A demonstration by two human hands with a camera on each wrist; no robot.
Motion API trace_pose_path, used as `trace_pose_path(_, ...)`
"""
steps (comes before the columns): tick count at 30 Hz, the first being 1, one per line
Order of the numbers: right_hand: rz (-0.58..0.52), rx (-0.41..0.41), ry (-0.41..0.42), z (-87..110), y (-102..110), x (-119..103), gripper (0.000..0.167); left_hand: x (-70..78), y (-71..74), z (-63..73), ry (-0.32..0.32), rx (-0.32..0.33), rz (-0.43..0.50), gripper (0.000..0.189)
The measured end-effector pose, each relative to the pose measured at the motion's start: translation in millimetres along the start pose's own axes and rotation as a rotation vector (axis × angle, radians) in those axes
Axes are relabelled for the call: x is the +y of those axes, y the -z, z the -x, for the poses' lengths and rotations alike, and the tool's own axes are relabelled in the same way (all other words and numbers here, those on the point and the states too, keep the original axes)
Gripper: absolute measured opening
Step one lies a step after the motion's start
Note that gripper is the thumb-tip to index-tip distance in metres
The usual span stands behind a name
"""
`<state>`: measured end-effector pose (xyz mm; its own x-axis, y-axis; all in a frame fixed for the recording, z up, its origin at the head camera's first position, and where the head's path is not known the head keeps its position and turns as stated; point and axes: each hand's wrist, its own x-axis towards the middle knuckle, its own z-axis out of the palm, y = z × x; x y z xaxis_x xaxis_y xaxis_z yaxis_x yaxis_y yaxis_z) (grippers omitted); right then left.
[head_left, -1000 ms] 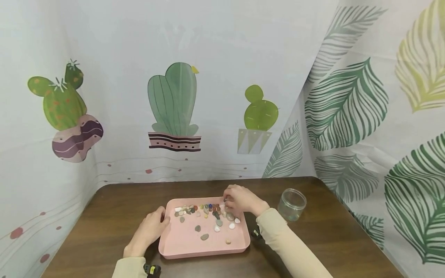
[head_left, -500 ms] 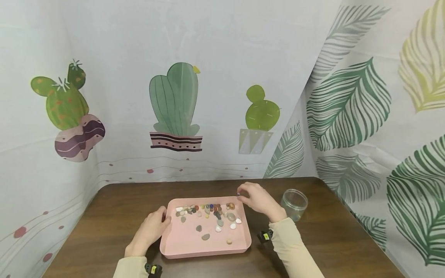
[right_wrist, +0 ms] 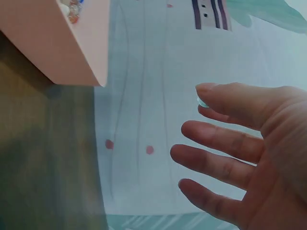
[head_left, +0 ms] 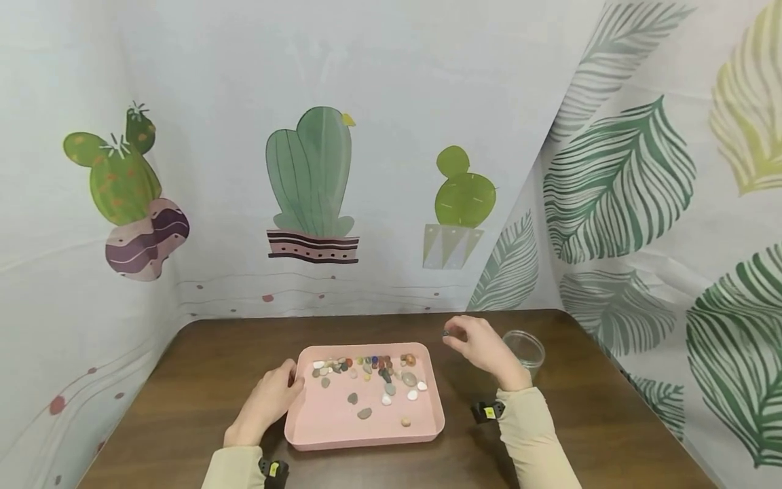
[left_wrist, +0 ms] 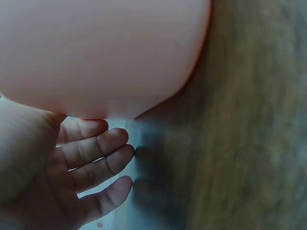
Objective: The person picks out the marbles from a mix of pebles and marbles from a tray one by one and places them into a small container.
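Observation:
My right hand (head_left: 485, 346) is raised over the table, right of the pink tray (head_left: 342, 431) and close to the clear jar (head_left: 533, 350), which it partly hides. Its thumb and forefinger pinch a small glassy bluish stone (right_wrist: 202, 102), mostly covered by the fingertips in the right wrist view; the other fingers are spread. My left hand (head_left: 265, 401) lies against the left side of the tray, its thumb at the rim. Relaxed fingers (left_wrist: 112, 160) show below the tray wall in the left wrist view. Small stones such as a grey pebble (head_left: 364, 413) are scattered inside the tray.
The brown wooden table (head_left: 208, 380) ends at a printed cloth backdrop (head_left: 391, 204). Along the tray's far side several coloured stones crowd together; white pebbles (head_left: 413, 394) and a tan pebble (head_left: 406, 422) lie farther right.
My right hand has lifted from the tray's far right corner and moved right toward the jar, carrying the small stone. My left hand stays at the tray's left side.

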<state>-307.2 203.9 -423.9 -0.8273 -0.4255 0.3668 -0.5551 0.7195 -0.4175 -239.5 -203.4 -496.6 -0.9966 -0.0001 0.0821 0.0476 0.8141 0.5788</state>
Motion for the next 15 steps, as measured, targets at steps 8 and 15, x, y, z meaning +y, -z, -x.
trace_pose_path(8,0.010,0.031,-0.031,7.2,15,9,0.012,1.6,1.6,1.6,0.005,-0.001,0.004,0.011)
trace_pose_path(15,0.038,0.102,-0.071,20.5,32,30,0.011,3.1,2.0,2.1,0.012,-0.014,0.017,0.010)
